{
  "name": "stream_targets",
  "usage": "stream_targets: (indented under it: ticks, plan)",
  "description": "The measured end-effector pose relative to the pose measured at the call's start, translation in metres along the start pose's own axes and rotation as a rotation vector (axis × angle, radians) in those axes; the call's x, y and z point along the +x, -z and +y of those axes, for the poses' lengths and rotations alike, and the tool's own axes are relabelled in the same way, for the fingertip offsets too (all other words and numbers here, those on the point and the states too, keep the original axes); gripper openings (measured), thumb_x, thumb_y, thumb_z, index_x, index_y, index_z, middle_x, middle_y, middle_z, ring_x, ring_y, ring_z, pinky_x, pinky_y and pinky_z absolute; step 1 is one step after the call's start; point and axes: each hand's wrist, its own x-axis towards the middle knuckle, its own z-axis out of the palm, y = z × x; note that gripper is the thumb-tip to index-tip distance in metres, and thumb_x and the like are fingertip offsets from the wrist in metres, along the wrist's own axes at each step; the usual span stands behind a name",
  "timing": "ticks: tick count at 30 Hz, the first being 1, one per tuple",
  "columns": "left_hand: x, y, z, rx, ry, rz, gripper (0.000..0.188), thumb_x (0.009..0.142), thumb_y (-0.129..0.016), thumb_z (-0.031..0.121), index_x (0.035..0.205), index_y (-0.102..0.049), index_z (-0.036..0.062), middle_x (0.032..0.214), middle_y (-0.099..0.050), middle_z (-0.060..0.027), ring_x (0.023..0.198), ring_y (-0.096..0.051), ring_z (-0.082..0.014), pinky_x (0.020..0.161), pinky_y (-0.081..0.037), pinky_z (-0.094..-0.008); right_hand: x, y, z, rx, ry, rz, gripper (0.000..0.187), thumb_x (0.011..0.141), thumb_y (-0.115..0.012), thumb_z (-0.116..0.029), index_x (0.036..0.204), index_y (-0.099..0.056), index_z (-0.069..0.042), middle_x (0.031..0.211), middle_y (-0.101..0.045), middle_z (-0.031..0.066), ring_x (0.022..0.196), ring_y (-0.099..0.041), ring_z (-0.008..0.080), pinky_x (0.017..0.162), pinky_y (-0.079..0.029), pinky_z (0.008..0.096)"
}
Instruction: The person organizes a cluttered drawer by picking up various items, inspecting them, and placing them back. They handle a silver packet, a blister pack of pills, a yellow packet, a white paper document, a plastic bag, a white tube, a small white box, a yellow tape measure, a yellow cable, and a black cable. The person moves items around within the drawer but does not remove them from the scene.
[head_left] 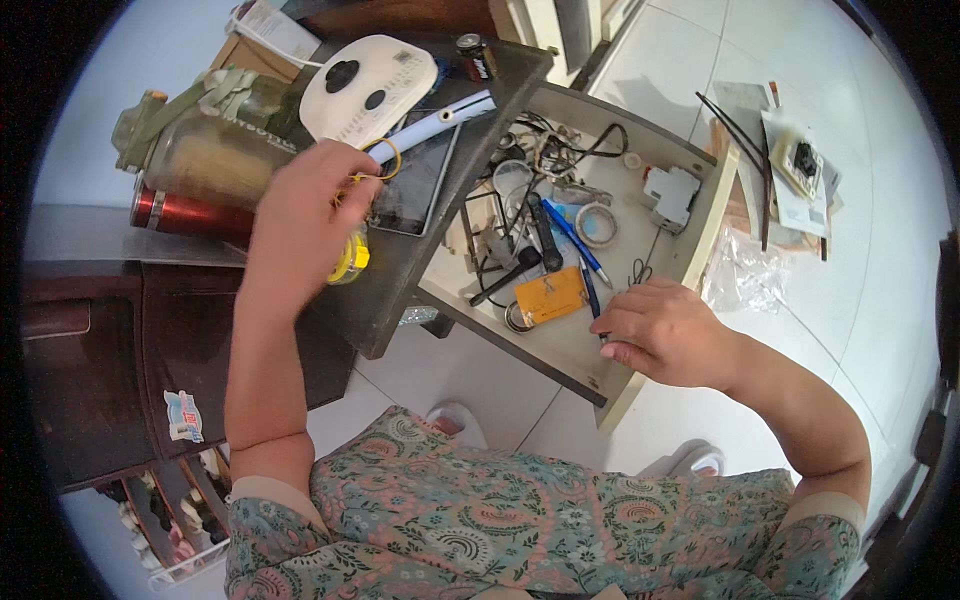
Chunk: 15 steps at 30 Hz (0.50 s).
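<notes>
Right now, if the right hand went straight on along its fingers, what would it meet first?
Probably the slim dark blue pen, perhaps already touching the right hand; then the orange rectangular card. Depth is unclear.

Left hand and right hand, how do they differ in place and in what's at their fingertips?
The left hand is over the dark tabletop; the right hand is over the open drawer.
The left hand has a thin yellow loop at its fingertips; the right hand has a slim dark pen there.
Both are bare, fingers bent.
</notes>
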Motion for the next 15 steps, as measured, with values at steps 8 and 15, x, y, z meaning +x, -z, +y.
stream_targets:
  ticks: [8, 15]
  plan:
    - [-0.041, -0.132, 0.046, -0.494, -0.066, -0.714, 0.066, 0.088, -0.056, 0.026, 0.139, -0.023, -0.0032, 0.143, -0.022, -0.0249, 0.134, -0.026, -0.0390, 0.108, -0.028, -0.0409, -0.008, -0.010, 0.003, -0.178, 0.076, 0.014, 0.012, 0.078, -0.063, -0.019, 0.074, -0.058, -0.008, 0.072, -0.057, 0.0042, 0.075, -0.058, 0.0228, 0.072, -0.045, 0.0349]
    - [-0.021, -0.166, 0.020, -0.650, 0.404, -0.300, 0.072, 0.085, -0.059, 0.018, 0.144, -0.020, 0.0058, 0.147, -0.023, -0.0190, 0.135, -0.024, -0.0255, 0.110, -0.019, -0.0343, -0.010, -0.014, 0.007, -0.175, 0.089, 0.039, 0.010, 0.075, -0.064, -0.017, 0.074, -0.058, -0.008, 0.070, -0.056, 0.0043, 0.073, -0.058, 0.0226, 0.070, -0.045, 0.0344]
